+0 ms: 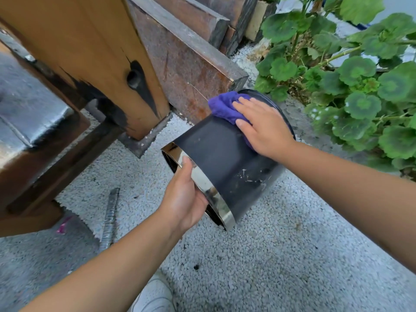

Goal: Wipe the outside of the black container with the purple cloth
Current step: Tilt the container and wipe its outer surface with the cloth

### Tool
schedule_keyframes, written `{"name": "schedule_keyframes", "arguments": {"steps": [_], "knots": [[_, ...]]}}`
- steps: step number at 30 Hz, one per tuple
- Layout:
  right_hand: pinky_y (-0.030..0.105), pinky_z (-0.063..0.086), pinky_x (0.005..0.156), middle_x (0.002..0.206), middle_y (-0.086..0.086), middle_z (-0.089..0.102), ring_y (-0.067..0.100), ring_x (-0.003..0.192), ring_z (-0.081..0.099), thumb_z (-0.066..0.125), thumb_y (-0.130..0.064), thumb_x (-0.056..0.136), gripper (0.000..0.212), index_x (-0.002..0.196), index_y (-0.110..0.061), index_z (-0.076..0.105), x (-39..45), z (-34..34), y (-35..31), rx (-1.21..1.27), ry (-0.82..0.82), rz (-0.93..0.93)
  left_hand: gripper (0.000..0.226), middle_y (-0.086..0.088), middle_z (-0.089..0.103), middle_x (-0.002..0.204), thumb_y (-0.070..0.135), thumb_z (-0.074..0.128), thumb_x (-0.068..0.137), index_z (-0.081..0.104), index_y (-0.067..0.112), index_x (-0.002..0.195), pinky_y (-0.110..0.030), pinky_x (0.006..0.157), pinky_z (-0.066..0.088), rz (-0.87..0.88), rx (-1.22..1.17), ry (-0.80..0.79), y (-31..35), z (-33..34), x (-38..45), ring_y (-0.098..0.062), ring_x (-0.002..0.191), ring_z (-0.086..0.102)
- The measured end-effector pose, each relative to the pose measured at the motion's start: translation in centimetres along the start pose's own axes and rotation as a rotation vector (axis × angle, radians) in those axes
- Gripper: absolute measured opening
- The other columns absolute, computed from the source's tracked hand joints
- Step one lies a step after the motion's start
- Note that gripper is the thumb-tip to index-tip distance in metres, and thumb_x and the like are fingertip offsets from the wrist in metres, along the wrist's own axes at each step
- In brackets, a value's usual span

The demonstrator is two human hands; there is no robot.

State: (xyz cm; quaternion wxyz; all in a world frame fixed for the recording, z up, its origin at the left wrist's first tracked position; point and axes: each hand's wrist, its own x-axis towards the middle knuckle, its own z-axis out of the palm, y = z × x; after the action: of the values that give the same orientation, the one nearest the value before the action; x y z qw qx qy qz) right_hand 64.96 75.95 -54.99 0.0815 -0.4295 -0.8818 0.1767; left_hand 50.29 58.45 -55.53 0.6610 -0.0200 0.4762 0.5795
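A black round container (pixel 221 154) with a shiny metal rim is held tilted on its side above the gravel, its open mouth toward the lower left. My left hand (pixel 185 197) grips that metal rim, thumb on the outside. My right hand (pixel 261 127) lies flat on the upper far side of the container and presses the purple cloth (pixel 225 105) against the black wall. Part of the cloth is hidden under my palm. White specks and smears show on the container's lower right side.
A thick wooden post (pixel 101 59) and dark wooden beams (pixel 186 61) stand just left of and behind the container. A leafy green plant (pixel 355 82) crowds the right side. A metal rod (pixel 110 219) lies on the white gravel. My shoe (pixel 155 296) shows at the bottom.
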Motion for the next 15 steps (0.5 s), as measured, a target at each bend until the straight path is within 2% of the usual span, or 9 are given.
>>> {"name": "schedule_keyframes", "arguments": {"steps": [3,5,7,9,12,15], "knots": [[0.044,0.027,0.116,0.153,0.006,0.041,0.025,0.143,0.035,0.046,-0.032,0.102,0.046,0.145,-0.017,0.045,0.1,-0.2,0.6,0.006,-0.086,-0.065,0.066,-0.014,0.065,0.131,0.054,0.022,0.103,0.057,0.007,0.135,-0.046,0.099,0.051,-0.029,-0.111,0.007,0.7,0.1,0.7,-0.031,0.118,0.064],[0.042,0.029,0.115,0.15,0.008,0.045,0.026,0.139,0.04,0.046,-0.032,0.101,0.046,0.143,-0.015,0.047,-0.3,-0.2,1.1,-0.024,-0.112,-0.105,0.072,-0.014,0.069,0.124,0.055,0.02,0.102,0.071,0.007,0.118,-0.045,0.088,0.057,-0.036,-0.15,0.011,1.0,-0.2,1.4,-0.03,0.112,0.068],[0.045,0.033,0.112,0.148,0.007,0.049,0.027,0.137,0.043,0.043,-0.036,0.099,0.048,0.142,-0.016,0.049,-0.8,-0.4,2.0,-0.029,-0.105,-0.094,0.075,-0.015,0.071,0.119,0.055,0.019,0.103,0.077,0.008,0.106,-0.045,0.079,0.06,-0.018,-0.194,0.015,1.4,-0.5,2.1,-0.029,0.106,0.07],[0.049,0.034,0.109,0.149,0.005,0.047,0.026,0.138,0.041,0.041,-0.038,0.098,0.049,0.143,-0.018,0.047,-1.2,-0.6,2.9,-0.001,-0.082,-0.042,0.077,-0.016,0.069,0.124,0.061,0.02,0.1,0.073,0.008,0.114,-0.047,0.085,0.059,0.012,-0.227,0.003,1.6,-0.8,2.4,-0.032,0.111,0.068],[0.051,0.031,0.111,0.153,0.003,0.042,0.025,0.141,0.036,0.04,-0.042,0.098,0.051,0.145,-0.023,0.044,-1.8,-0.3,3.6,0.036,-0.051,0.02,0.087,-0.016,0.058,0.139,0.078,0.027,0.087,0.057,0.012,0.137,-0.053,0.108,0.042,-0.021,-0.236,-0.13,0.2,-0.6,1.7,-0.037,0.127,0.055],[0.047,0.025,0.115,0.155,0.001,0.039,0.025,0.145,0.029,0.036,-0.045,0.096,0.054,0.146,-0.026,0.042,-2.3,0.3,3.3,0.021,-0.031,0.031,0.091,-0.017,0.058,0.139,0.082,0.032,0.083,0.059,0.013,0.135,-0.054,0.108,0.041,-0.103,-0.191,-0.197,-1.9,0.2,0.7,-0.036,0.129,0.054]]}}
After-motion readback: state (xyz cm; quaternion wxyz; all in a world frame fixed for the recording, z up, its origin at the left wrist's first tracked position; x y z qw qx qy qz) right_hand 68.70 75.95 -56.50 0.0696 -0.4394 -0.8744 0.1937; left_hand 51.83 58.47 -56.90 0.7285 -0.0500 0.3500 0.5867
